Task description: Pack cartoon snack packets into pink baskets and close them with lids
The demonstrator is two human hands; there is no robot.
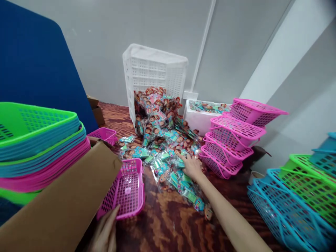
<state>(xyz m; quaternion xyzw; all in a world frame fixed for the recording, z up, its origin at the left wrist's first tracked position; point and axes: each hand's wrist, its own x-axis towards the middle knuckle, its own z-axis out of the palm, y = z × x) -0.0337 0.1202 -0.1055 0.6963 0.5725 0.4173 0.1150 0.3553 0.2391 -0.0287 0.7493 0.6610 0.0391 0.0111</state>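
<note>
A pink plastic basket (128, 196) with a grid bottom stands on the table, with nothing lying in it. My left hand (105, 231), partly cut off by the lower edge, is closed on its near rim; the cardboard hides part of the basket's left side. Over the loose pile of small clear packets (160, 154), my right hand (191, 166) reaches in from the right. Its fingers are apart and touch the packets. Each packet shows a cartoon figure and green and turquoise contents.
Packets spill from a tipped white crate (154, 52). Behind the pile, a white box (196, 119) holds more. Lidded pink baskets (225, 152) are stacked right, blue and green baskets (286, 206) nearer. Nested baskets (47, 140) and a cardboard flap (65, 196) stand left.
</note>
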